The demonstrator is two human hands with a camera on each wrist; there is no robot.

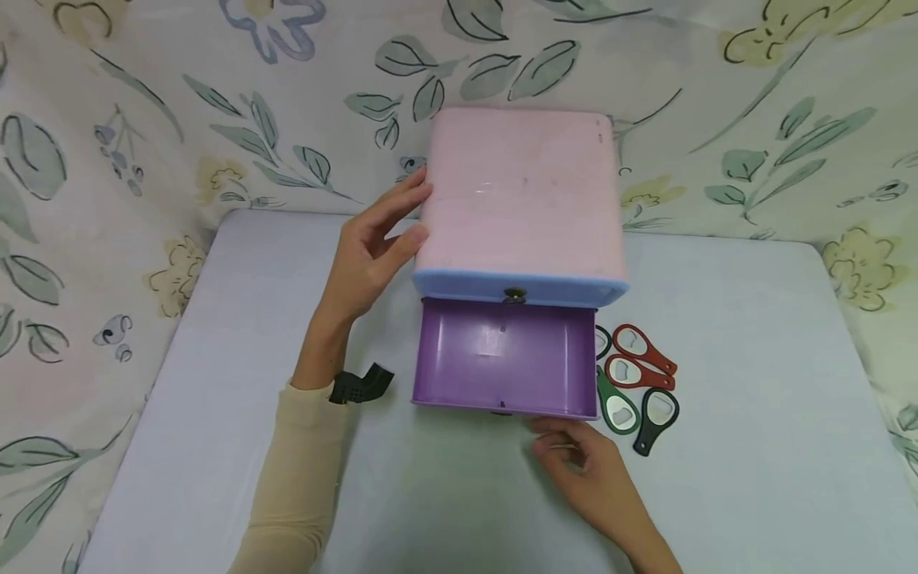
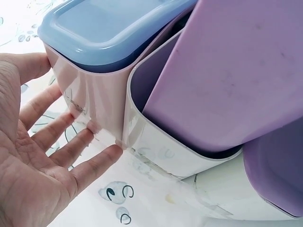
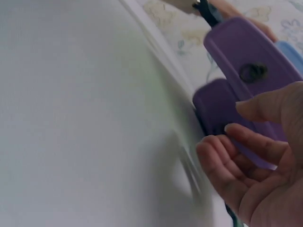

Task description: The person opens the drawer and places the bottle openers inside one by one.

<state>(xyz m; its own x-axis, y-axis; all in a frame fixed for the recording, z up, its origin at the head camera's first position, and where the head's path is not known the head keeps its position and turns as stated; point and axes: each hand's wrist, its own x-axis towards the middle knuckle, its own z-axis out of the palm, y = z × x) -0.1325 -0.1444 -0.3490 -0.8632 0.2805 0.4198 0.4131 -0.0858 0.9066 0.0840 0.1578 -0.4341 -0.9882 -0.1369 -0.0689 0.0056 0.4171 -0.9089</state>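
A small drawer unit with a pink top (image 1: 523,191) has a blue front edge (image 1: 459,285). Below it, a purple drawer (image 1: 502,351) is pulled out, with nothing inside. My left hand (image 1: 369,255) touches the unit's left side; in the left wrist view its fingers are spread against the pink wall (image 2: 102,101). My right hand (image 1: 581,470) is at the right part of the drawer's front. In the right wrist view its fingers are loosely bent before a lower purple drawer front (image 3: 218,104), thumb and forefinger apart, with nothing visibly held.
Bottle openers in red (image 1: 641,347), green (image 1: 618,406) and black (image 1: 656,418) lie right of the drawer, one partly hidden by it. A black wrist strap piece (image 1: 362,384) is on my left wrist. Behind the white table (image 1: 753,383) hangs floral cloth (image 1: 287,96).
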